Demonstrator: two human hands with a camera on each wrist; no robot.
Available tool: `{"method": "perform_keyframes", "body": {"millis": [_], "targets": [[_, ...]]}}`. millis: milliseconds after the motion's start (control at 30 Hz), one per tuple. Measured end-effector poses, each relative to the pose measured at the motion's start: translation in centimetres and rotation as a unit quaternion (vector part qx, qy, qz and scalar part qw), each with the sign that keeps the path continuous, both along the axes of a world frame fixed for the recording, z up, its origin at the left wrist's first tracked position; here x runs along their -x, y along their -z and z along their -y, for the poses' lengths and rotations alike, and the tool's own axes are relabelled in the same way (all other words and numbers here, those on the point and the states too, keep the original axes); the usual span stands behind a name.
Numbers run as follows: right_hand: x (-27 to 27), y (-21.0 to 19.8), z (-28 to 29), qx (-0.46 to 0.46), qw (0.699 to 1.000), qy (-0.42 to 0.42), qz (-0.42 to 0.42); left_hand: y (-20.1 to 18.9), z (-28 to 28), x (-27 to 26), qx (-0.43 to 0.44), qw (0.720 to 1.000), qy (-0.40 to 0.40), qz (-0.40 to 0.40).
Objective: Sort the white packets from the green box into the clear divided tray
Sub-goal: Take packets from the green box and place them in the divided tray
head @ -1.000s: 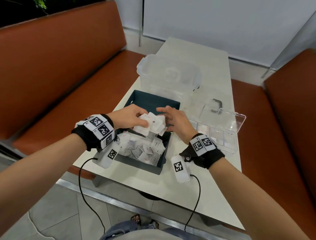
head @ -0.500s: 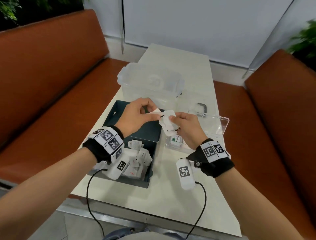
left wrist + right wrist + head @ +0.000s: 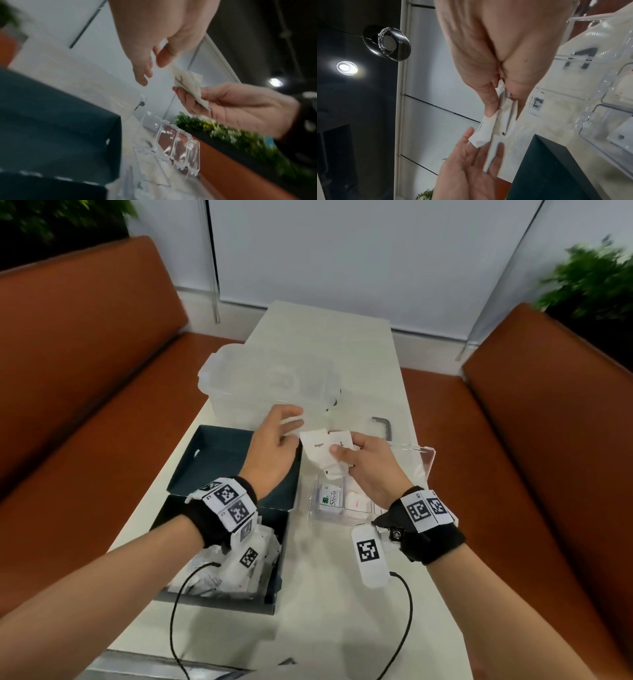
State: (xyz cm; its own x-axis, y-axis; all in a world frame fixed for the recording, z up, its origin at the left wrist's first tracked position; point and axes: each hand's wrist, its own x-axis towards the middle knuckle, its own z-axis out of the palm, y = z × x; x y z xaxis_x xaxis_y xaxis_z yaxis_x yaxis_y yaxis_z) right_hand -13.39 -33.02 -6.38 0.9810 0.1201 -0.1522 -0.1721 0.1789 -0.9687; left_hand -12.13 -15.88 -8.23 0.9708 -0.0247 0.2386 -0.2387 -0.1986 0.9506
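My right hand [image 3: 346, 455] grips a bunch of white sugar packets [image 3: 320, 445] above the far end of the clear divided tray [image 3: 317, 517]. The same packets [image 3: 489, 125] show pinched under my thumb in the right wrist view, and again as white packets [image 3: 188, 82] in the left wrist view. My left hand [image 3: 286, 426] hovers just left of them with fingers spread and holds nothing. The green box [image 3: 277, 570] at my left wrist holds many more white packets [image 3: 233, 573]. A Stevia packet [image 3: 331, 498] lies in one tray compartment.
The box's dark lid [image 3: 219, 457] lies beyond the box. A large clear lidded container [image 3: 270, 385] stands behind it. The tray's open clear lid [image 3: 416, 458] and a small dark handle [image 3: 383, 426] lie to the right. Orange benches flank the white table [image 3: 325, 594].
Both hands lifted a bunch of packets out of the box and carried them right, over the tray. My left hand has let go and spread its fingers; my right hand keeps the packets.
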Motion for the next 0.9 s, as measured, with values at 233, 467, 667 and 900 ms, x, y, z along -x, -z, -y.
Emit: {"method": "perform_keyframes", "body": {"millis": [233,467,667,900], "targets": [[-0.9,0.7,-0.4,-0.001,1.000,-0.010,0.024,0.0,3.4,-0.8,0.259,0.882,0.227,-0.321],[-2.5,1.8,1.2,0.344,0.934,-0.060,0.069,0.2,6.4,-1.1,0.349,0.850,0.153,-0.364],[-2.9,0.9,5.4,0.373,0.924,-0.004,0.091,0.8,7.2,-1.6,0.293,0.872,0.159,-0.358],[-1.7,1.6,7.2,0.294,0.953,0.017,0.070,1.4,8.9,-1.1,0.220,0.895,0.212,-0.326]]}}
